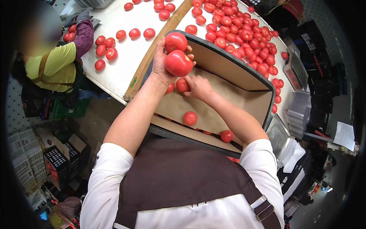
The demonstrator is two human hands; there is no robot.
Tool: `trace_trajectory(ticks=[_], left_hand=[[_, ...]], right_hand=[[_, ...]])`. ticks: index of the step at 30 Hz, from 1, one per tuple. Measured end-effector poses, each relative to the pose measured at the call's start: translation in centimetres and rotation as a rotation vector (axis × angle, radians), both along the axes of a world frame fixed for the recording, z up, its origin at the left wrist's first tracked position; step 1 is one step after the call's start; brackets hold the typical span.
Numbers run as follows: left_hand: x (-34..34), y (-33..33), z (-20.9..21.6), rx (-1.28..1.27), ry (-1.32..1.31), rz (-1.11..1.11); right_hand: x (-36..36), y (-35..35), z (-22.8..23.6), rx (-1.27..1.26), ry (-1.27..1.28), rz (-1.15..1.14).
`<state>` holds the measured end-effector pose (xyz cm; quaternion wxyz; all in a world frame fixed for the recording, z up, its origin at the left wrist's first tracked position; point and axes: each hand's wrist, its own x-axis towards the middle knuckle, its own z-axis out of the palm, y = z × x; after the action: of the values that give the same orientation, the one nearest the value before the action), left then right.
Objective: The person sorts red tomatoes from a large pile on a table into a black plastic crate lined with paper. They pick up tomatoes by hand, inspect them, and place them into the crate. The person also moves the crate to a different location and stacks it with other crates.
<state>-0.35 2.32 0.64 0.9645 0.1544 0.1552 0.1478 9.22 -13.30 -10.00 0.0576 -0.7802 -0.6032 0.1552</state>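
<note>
Two red tomatoes (178, 63) rest in my left hand (161, 70), its fingers curled round them above the far left corner of a dark crate. Brown cardboard or paper lines the crate (244, 72), which stands tilted in front of me. Inside it, my right hand (201, 87) has its fingers closed on another tomato (182, 85). A further tomato (170, 88) shows partly behind my left wrist. One loose tomato (190, 118) lies on the liner, and another tomato (227, 136) sits at the crate's near right side, under my right forearm.
A white table (126, 57) carries a large heap of tomatoes (244, 38) beyond the crate. A wooden strip (152, 49) divides the tabletop, with scattered tomatoes left of it. At the left, a co-worker (57, 61) handles tomatoes. Clear plastic containers (297, 107) stand at the right.
</note>
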Motion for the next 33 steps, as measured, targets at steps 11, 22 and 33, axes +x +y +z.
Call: trace_trajectory(ticks=[11, 22, 33], left_hand=[[0.2, -0.1, 0.1, 0.037, 0.013, 0.006], [0.0, 0.0, 0.2, 0.025, 0.003, 0.020], [-0.5, 1.4, -0.6, -0.107, -0.203, 0.043]], right_hand=[[4.1, -5.0, 12.8, 0.252, 1.988, -0.714], [12.9, -5.5, 14.3, 1.084, 1.982, -1.056], [0.1, 4.7, 2.4, 0.318, 0.442, -0.310]])
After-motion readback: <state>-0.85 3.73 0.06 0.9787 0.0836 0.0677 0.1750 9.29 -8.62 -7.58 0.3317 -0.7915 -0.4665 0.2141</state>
